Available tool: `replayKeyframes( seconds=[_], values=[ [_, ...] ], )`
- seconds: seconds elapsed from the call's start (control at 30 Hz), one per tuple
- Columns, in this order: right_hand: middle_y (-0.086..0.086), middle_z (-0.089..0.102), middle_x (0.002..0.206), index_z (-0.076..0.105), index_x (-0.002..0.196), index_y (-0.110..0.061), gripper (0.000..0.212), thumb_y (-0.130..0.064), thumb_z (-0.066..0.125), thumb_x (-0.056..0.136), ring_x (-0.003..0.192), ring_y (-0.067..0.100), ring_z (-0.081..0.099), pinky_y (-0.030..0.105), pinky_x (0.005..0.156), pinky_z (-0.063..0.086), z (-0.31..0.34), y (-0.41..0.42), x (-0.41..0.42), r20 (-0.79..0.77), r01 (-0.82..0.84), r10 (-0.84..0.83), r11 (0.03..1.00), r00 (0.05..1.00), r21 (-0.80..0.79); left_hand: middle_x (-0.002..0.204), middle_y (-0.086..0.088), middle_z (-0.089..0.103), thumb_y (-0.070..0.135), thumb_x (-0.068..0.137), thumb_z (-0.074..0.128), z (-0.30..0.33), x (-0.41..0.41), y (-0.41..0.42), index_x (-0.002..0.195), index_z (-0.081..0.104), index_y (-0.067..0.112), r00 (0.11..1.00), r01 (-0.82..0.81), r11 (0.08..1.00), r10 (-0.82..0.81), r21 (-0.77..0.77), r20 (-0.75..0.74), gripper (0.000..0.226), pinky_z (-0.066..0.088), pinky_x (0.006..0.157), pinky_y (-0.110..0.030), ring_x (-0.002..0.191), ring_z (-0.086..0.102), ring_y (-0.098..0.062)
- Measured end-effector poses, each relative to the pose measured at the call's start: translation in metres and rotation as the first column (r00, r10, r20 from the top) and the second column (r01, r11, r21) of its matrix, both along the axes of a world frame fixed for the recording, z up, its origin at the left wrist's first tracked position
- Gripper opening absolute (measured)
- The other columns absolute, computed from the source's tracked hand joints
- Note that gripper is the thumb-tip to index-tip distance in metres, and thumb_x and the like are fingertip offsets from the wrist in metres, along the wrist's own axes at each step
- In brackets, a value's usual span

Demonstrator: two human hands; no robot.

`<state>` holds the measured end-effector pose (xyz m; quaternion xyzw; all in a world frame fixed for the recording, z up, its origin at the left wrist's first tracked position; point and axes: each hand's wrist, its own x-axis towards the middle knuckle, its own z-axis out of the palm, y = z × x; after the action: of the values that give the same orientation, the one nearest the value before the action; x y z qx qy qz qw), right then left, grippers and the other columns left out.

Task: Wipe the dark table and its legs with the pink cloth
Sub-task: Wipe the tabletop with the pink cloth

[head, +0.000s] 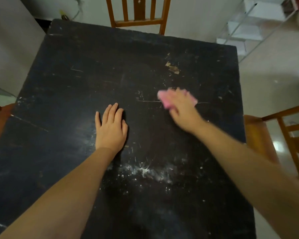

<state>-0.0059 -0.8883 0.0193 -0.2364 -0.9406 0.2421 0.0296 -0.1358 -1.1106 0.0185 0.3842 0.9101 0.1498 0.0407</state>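
1. Left hand (110, 130): palm flat on dark tabletop (76, 75), centre frame, fingers extended, holding nothing.
2. Right hand (181, 109): blurred, pressing pink cloth (164, 100) on tabletop, right of centre; fingers spread over it.
3. White specks (145, 169) lower centre.

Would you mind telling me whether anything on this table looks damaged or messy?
Yes: the dark table has white powdery smears near its front edge, and a chipped patch exposing lighter material toward the back right.
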Motion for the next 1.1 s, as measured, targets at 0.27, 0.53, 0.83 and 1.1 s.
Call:
replayKeyframes(
  seconds=[0.27, 0.53, 0.83, 1.1],
  values=[
    [-0.004, 0.038, 0.148, 0.045, 0.138, -0.024, 0.045, -0.024, 0.034, 0.094, 0.139, 0.002, 0.023, 0.028, 0.117, 0.016, 0.048, -0.102, 0.095, -0.152, -0.278, 0.236, 0.875, 0.96, -0.397, 0.146, -0.008, 0.036, 0.019, 0.093, 0.042, 0.003, 0.0, 0.001, 0.128, 0.046, 0.01, 1.0, -0.008, 1.0, 0.008, -0.003, 0.016, 0.037, 0.006, 0.113, -0.051, 0.138, 0.023, -0.023],
    [0.015, 0.051, 0.134, 0.052, 0.131, -0.018, 0.05, -0.001, 0.044, 0.086, 0.126, 0.027, 0.045, 0.021, 0.108, 0.023, 0.032, 0.078, 0.064, -0.035, 0.259, -0.258, 0.965, 0.966, 0.048, 0.146, -0.009, 0.035, 0.017, 0.092, 0.043, 0.002, 0.002, 0.001, 0.129, 0.045, 0.009, 1.0, -0.014, 1.0, 0.014, 0.002, 0.006, 0.037, 0.006, 0.113, -0.05, 0.138, 0.023, -0.024],
    [-0.016, 0.031, 0.149, 0.039, 0.139, -0.032, 0.054, -0.006, 0.044, 0.092, 0.142, 0.003, 0.014, 0.033, 0.119, 0.001, 0.049, -0.149, 0.181, 0.005, -0.203, 0.222, 0.902, 0.975, -0.382, 0.146, -0.01, 0.034, 0.016, 0.093, 0.041, 0.006, 0.002, 0.002, 0.129, 0.044, 0.008, 1.0, -0.007, 1.0, 0.007, -0.005, 0.023, 0.037, 0.005, 0.113, -0.051, 0.138, 0.021, -0.024],
    [0.0, 0.041, 0.145, 0.044, 0.136, -0.026, 0.054, 0.002, 0.044, 0.091, 0.136, 0.015, 0.033, 0.025, 0.113, 0.022, 0.049, 0.028, 0.153, 0.071, 0.31, -0.306, 0.949, 0.949, -0.053, 0.147, -0.01, 0.033, 0.018, 0.093, 0.039, 0.001, 0.002, -0.001, 0.13, 0.042, 0.008, 1.0, 0.003, 1.0, -0.003, 0.011, 0.005, 0.038, 0.004, 0.113, -0.051, 0.138, 0.02, -0.025]
  ],
)
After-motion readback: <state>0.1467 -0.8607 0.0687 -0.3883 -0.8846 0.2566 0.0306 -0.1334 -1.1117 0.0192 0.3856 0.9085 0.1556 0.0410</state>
